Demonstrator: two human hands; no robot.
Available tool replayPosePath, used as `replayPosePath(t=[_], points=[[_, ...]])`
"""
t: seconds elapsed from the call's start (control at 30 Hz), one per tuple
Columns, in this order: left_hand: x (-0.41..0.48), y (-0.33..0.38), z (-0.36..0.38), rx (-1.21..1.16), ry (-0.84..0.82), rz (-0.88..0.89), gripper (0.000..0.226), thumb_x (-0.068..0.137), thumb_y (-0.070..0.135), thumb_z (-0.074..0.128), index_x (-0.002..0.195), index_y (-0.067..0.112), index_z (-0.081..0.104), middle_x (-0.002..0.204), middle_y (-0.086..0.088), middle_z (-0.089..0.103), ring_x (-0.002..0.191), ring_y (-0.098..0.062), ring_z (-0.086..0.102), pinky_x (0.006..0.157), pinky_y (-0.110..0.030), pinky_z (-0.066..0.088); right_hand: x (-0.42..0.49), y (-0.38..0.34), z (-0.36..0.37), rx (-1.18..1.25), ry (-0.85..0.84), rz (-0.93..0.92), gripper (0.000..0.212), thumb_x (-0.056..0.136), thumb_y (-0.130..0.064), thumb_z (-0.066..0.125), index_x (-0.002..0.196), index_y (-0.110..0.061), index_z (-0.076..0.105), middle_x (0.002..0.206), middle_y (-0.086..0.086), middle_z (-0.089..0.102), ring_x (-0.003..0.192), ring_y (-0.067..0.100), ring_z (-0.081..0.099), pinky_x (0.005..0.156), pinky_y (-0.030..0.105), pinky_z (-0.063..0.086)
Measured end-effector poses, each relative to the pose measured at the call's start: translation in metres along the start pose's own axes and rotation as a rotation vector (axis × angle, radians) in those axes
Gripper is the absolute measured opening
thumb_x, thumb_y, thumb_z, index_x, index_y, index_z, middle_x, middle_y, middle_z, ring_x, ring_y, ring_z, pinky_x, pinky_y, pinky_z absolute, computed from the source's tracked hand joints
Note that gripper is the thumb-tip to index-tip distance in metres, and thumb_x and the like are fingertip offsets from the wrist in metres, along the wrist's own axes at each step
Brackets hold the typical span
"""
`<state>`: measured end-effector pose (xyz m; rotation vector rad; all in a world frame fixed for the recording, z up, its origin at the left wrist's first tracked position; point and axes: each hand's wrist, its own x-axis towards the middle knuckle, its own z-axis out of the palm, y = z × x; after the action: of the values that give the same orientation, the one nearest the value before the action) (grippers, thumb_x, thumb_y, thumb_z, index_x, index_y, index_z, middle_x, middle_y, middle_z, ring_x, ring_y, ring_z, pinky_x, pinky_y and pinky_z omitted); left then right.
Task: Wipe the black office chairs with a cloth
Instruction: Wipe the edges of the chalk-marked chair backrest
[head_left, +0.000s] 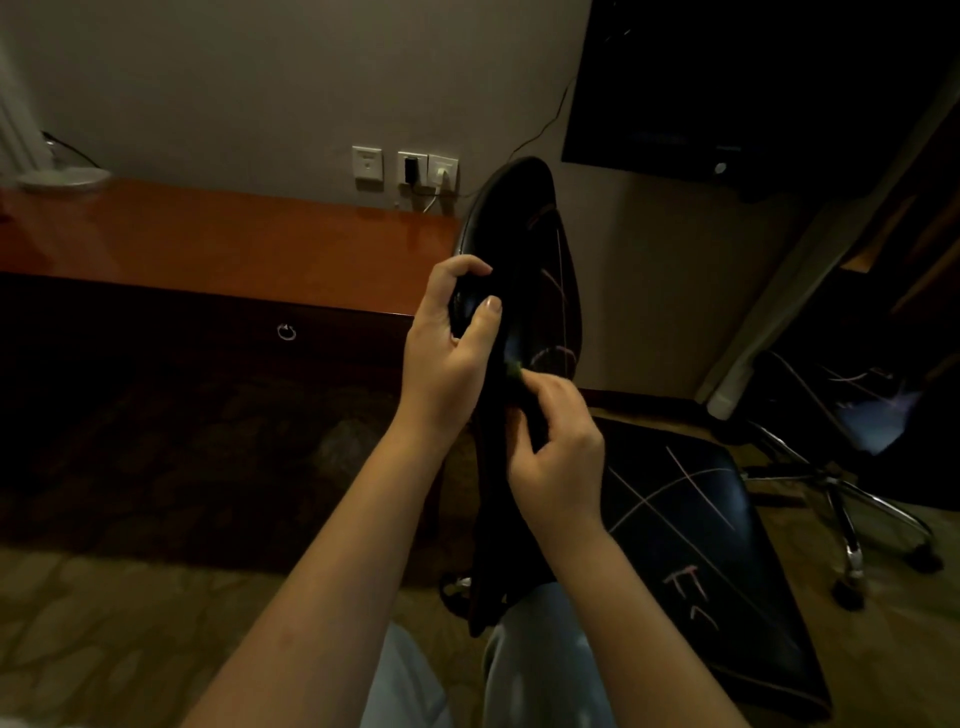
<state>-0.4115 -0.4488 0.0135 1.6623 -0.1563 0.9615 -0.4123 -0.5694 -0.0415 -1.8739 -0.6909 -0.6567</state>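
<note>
Item: black office chair, backrest (524, 223) steadied and wiped at its near edge.
Left hand (449, 343) curls round the backrest's edge, thumb on the face. Right hand (556, 452), just below, pinches a small green cloth (515, 370) against it. The backrest runs up and away from both hands, with pale marks (551, 283) above the cloth.
</note>
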Motion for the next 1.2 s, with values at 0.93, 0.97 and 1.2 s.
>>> replayPosePath(t=[0.93, 0.97, 1.2], points=[[-0.002, 0.002, 0.000, -0.024, -0.025, -0.009, 0.020, 0.094, 0.018, 0.051, 0.113, 0.021, 0.050, 0.103, 0.013, 0.051, 0.095, -0.006, 0.053, 0.083, -0.018, 0.044, -0.002, 0.007, -0.003, -0.002, 0.028, -0.036, 0.035, 0.085, 0.003, 0.056, 0.118, -0.005, 0.065, 0.111, 0.001, 0.064, 0.105, 0.006, 0.059, 0.095, 0.014, 0.046], [-0.003, 0.002, 0.001, -0.028, -0.025, -0.008, 0.020, 0.093, 0.018, 0.051, 0.113, 0.022, 0.050, 0.103, 0.012, 0.051, 0.095, -0.006, 0.053, 0.083, -0.018, 0.044, -0.006, 0.011, -0.004, -0.008, 0.024, -0.027, 0.035, 0.085, 0.003, 0.057, 0.118, -0.006, 0.065, 0.111, 0.001, 0.064, 0.105, 0.007, 0.060, 0.094, 0.015, 0.047], [-0.002, 0.003, 0.001, -0.035, -0.021, -0.023, 0.021, 0.093, 0.019, 0.051, 0.114, 0.021, 0.050, 0.104, 0.011, 0.052, 0.097, -0.008, 0.054, 0.085, -0.019, 0.045, -0.029, 0.036, -0.014, -0.044, 0.002, 0.091, 0.033, 0.084, 0.011, 0.061, 0.111, -0.006, 0.069, 0.103, -0.006, 0.064, 0.101, -0.002, 0.059, 0.090, 0.008, 0.044]])
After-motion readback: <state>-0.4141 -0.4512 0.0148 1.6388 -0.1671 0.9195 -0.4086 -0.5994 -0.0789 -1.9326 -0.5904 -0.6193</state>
